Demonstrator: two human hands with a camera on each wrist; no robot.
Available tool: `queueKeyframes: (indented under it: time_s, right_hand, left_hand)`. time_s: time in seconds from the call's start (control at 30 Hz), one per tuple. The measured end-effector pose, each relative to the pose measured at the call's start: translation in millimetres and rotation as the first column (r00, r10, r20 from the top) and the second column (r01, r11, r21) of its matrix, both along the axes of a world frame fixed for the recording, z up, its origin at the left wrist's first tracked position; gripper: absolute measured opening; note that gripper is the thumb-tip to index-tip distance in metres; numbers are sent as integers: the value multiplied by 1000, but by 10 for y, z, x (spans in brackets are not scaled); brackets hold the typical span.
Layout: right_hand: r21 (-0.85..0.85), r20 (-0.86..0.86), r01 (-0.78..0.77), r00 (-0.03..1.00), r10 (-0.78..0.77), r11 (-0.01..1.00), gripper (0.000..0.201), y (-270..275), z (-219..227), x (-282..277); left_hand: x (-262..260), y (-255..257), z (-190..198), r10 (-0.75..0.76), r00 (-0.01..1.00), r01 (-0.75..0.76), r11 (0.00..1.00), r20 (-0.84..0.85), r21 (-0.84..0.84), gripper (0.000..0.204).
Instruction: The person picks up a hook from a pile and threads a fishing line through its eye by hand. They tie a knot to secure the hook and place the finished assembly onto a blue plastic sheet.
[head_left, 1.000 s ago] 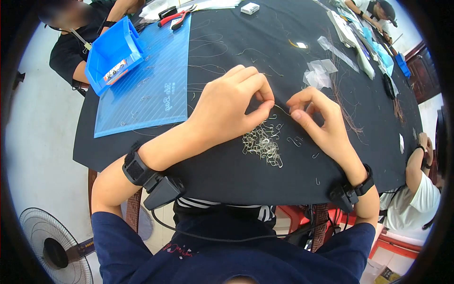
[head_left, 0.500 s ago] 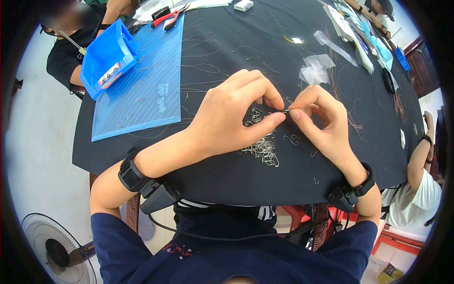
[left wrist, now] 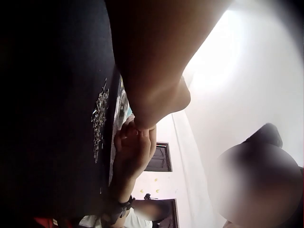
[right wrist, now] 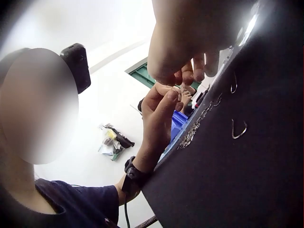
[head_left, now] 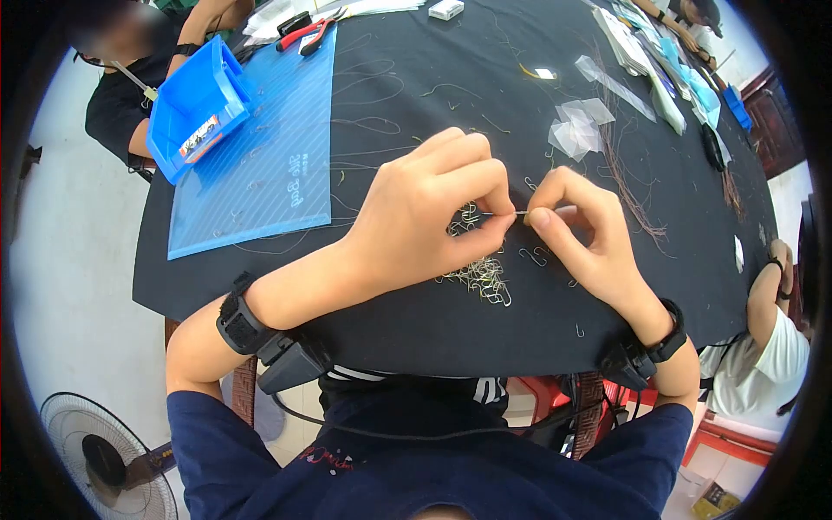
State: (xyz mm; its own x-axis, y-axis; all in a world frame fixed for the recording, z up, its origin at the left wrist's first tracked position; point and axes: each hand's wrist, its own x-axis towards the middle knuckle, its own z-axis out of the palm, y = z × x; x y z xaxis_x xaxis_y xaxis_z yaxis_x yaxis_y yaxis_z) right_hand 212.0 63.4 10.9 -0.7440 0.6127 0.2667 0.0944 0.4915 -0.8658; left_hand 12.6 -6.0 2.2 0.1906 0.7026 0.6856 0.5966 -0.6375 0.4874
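In the head view my left hand (head_left: pixel 425 204) and right hand (head_left: pixel 585 212) meet over the table, fingertips almost together. A short, thin, yellowish thread (head_left: pixel 521 213) spans the small gap, pinched between thumb and forefinger on both sides. Its ends are hidden by the fingers. Just below the left fingertips lies a pile of metal fish hooks (head_left: pixel 485 277), partly covered by that hand. Several loose hooks (head_left: pixel 534 256) lie under the right hand. The right wrist view also shows the hook pile (right wrist: pixel 192 130) and a single hook (right wrist: pixel 239 130) on the dark cloth.
A blue bin (head_left: pixel 195 113) stands on a blue file bag (head_left: pixel 286 182) at the left, with red-handled pliers (head_left: pixel 303 36) behind. Clear plastic pieces (head_left: pixel 579 128) and brown line strands (head_left: pixel 628 186) lie right of centre. Other people sit around the table (head_left: pixel 416 338).
My hands have come closer together, shortening the visible stretch of thread. The left thumb and forefinger, apart half a second ago, now press together. The head view has shifted slightly.
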Motion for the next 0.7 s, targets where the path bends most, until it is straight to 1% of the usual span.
queueKeyframes:
  time_s: [0.07, 0.17, 0.27, 0.4, 0.5, 0.57, 0.6, 0.7]
  right_hand:
    - [136, 17, 37, 999, -40, 990, 7, 3, 23, -3]
    - [170, -6, 52, 999, -52, 984, 7, -10, 1, -27]
    - [179, -38, 29, 999, -23, 983, 9, 0, -26, -4]
    - [241, 13, 17, 1000, -21, 970, 11, -23, 0, 4]
    - [321, 12, 11, 1000, -16, 947, 13, -57, 22, -25]
    - [372, 10, 1, 1000, -5, 928, 14, -67, 24, -28]
    - [338, 22, 0, 1000, -8, 941, 14, -71, 18, -22]
    - [230, 62, -15, 998, 1, 973, 15, -69, -13, 7]
  left_hand:
    - [-7, -4, -14, 0, 1000, 1, 999, 27, -35, 17]
    - [3, -15, -7, -12, 999, 15, 998, 41, -67, 18]
    - [9, -13, -11, -30, 998, 35, 996, 61, -82, 18]
    - [5, -15, -33, -69, 994, 80, 987, 85, -141, 18]
    - [22, -27, -72, -146, 943, 239, 923, 298, -302, 18]
    - [42, -58, -51, -107, 884, 331, 832, 456, -446, 17]
    - [49, -65, -44, -75, 847, 383, 774, 527, -505, 17]
    - [45, -51, -68, -140, 902, 313, 864, 408, -394, 16]
